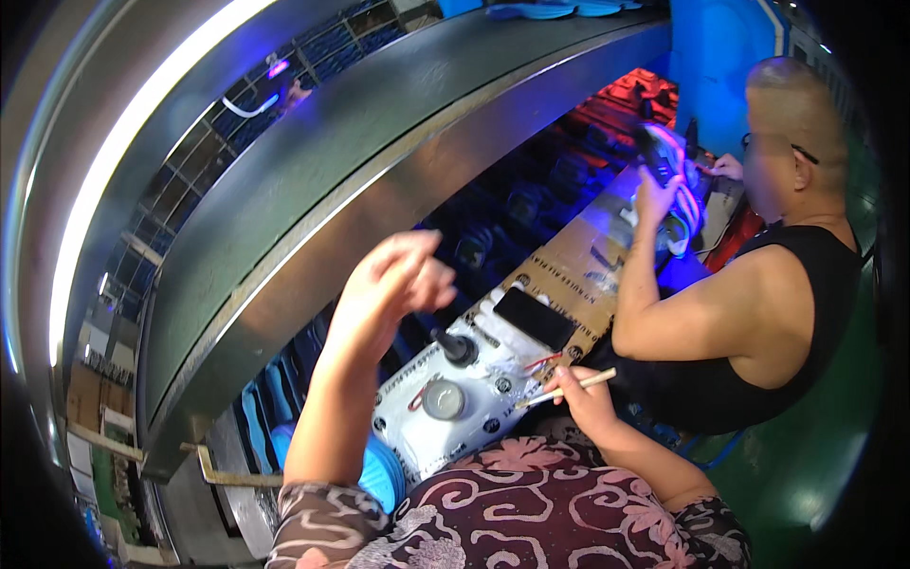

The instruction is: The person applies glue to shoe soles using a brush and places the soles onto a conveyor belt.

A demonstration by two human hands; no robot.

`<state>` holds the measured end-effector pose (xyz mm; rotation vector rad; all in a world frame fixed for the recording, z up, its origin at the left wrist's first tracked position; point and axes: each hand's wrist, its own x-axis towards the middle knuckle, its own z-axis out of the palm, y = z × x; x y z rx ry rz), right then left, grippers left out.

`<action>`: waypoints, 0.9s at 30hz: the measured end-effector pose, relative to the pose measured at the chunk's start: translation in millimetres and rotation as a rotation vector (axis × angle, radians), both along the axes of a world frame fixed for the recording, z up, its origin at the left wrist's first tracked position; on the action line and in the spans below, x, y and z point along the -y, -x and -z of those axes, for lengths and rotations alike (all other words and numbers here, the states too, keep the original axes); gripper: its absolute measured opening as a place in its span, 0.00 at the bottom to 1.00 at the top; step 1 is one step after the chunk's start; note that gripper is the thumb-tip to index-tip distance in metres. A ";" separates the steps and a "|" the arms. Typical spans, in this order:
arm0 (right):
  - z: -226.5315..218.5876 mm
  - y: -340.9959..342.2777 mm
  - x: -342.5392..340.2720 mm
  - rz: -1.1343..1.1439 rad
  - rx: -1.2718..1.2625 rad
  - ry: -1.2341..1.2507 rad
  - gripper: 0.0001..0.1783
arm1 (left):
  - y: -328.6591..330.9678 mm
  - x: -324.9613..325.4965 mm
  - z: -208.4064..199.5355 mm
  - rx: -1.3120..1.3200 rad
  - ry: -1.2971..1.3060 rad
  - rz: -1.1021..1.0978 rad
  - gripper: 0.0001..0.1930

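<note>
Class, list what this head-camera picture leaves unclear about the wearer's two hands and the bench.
- Left hand: raised, fingers curled away; whether it holds anything is hidden.
- Stick in right hand: tip too small to tell.
- Bench: near end hidden by patterned clothing.

phone [534,318] on bench [569,261] | round lid [443,399] left-front of phone | co-worker [758,313] right

The left hand [393,280] is raised high on a bare, near-upright forearm, fingers loosely curled together and closed on nothing; the right hand [583,394] sits lower, wrist bent, its grip pinched on a thin pale wooden stick [567,387]; both forearms emerge from patterned sleeves at the lower edge.
</note>
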<state>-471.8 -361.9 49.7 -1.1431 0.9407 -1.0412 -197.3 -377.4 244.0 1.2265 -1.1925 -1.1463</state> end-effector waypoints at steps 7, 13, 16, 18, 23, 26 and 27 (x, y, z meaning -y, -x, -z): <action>17.2 -58.2 -17.2 -0.114 0.030 -0.006 0.21 | -157.8 -294.4 116.7 1.094 -0.243 -0.943 0.17; 16.4 -102.5 -16.7 -0.169 -0.242 0.057 0.20 | -186.1 -390.5 205.4 1.214 -0.768 -0.717 0.17; 8.3 -128.0 -6.4 -0.212 -0.279 0.382 0.18 | -195.2 -392.7 222.8 1.066 -0.733 -0.817 0.11; 9.0 -146.7 0.1 -0.225 -0.359 0.624 0.16 | -179.6 -371.1 205.2 1.207 -0.640 -1.024 0.08; 21.8 -176.8 0.8 -0.288 -0.559 0.779 0.11 | -219.7 -408.6 234.9 1.348 -0.649 -0.822 0.12; 34.5 -180.1 1.8 -0.217 -0.638 0.903 0.11 | -199.6 -394.1 204.5 1.182 -0.824 -0.940 0.12; 34.4 -180.4 0.1 -0.218 -0.632 0.943 0.11 | -202.5 -402.6 211.1 1.257 -0.795 -0.929 0.11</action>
